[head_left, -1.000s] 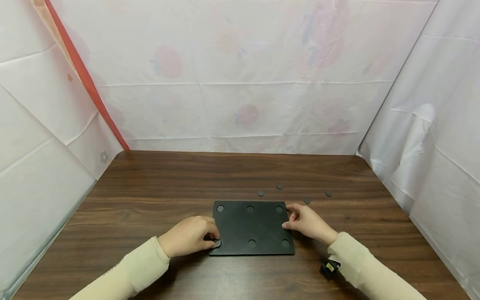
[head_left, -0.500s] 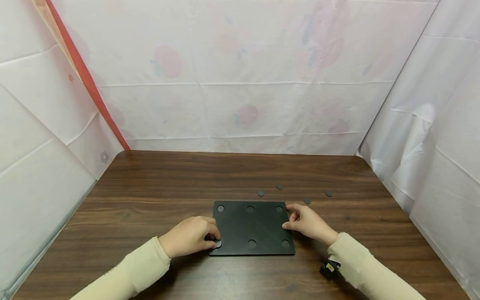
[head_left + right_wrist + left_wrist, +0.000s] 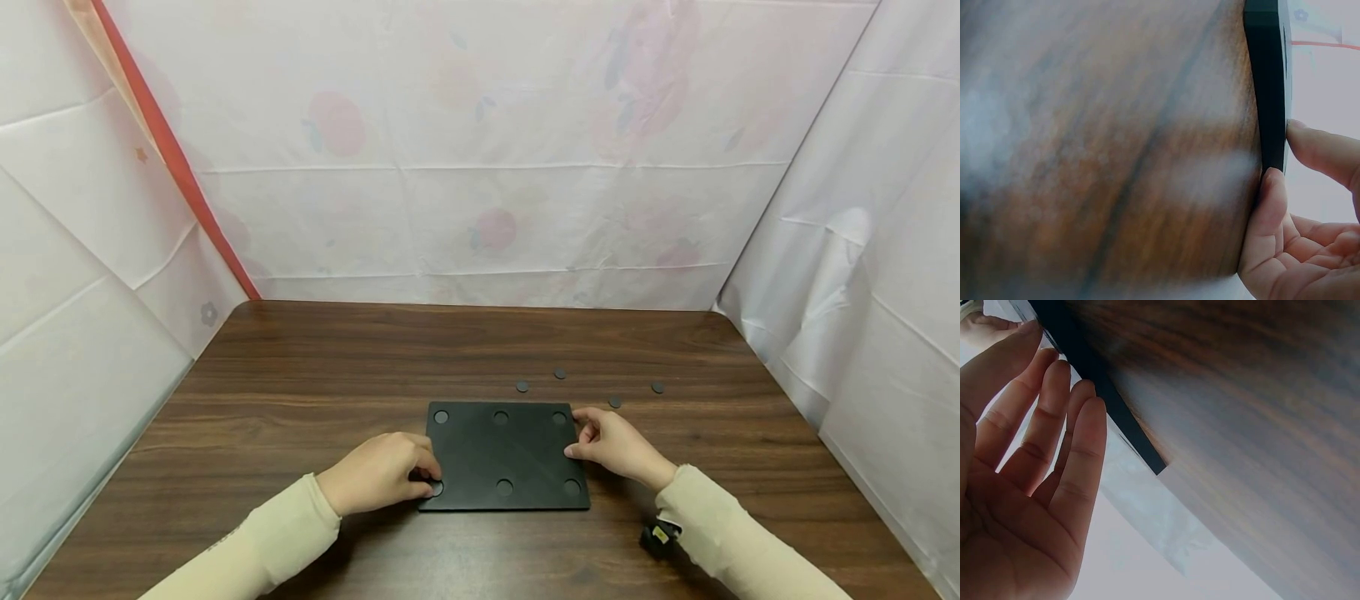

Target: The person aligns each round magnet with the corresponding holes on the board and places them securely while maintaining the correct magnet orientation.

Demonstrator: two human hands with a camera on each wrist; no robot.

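A black rectangular board [image 3: 517, 454] with round recesses lies on the table. My left hand [image 3: 386, 473] is at its near left corner, thumb and index fingertips on a small dark disc [image 3: 438, 490] in the recess there. In the left wrist view the left fingers [image 3: 1079, 450] are gently bent beside the board's dark edge [image 3: 1125, 419]. Another disc [image 3: 441, 417] sits in the far left recess. My right hand [image 3: 615, 443] holds the board's right edge; the right wrist view shows its thumb over the top and a finger [image 3: 1272, 194] against the side.
Several loose dark discs lie behind the board, among them one disc [image 3: 522, 387] near its back edge and another disc [image 3: 657, 387] farther right. The wooden table [image 3: 300, 358] is walled by white patterned cloth [image 3: 480, 150]. A small black device [image 3: 657, 538] sits at the right wrist.
The disc under my left fingertips has shifted slightly right and now sits down in the near left recess. My right hand and the board have stayed in place.
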